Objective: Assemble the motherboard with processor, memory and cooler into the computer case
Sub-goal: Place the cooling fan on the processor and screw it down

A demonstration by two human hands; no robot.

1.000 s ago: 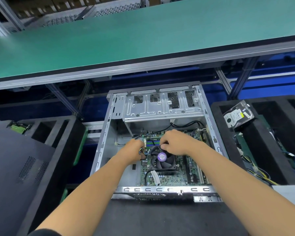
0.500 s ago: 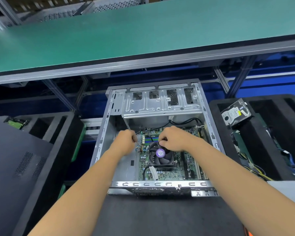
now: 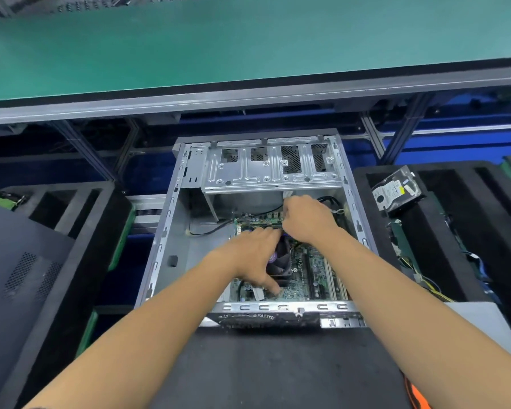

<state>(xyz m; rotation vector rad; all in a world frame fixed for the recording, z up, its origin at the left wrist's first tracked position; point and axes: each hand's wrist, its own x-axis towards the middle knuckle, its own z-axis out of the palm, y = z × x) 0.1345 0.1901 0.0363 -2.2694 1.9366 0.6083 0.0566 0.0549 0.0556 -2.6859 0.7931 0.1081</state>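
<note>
Your left hand [image 3: 250,255] lies spread over the cooler [image 3: 281,262], fingers [image 3: 270,231] straight and reaching toward the far edge of the motherboard [image 3: 300,280], thumb pointing down toward the near edge of the board. It covers most of the fan, so only the right part of the cooler shows. Your right hand [image 3: 306,219] sits just beyond it at the far side of the board, fingers curled under; whether they grip anything you cannot tell from here, since the knuckles hide the tips. The motherboard lies flat inside the open computer case [image 3: 165,231], toward its right side, with black cables [image 3: 207,230] trailing across the bare metal floor on the left. The drive cage [image 3: 266,172] spans the far end of the case. To the right, a hard drive [image 3: 396,191] leans in a black foam tray [image 3: 460,231]. A green counter [image 3: 219,45] stretches across above.
</note>
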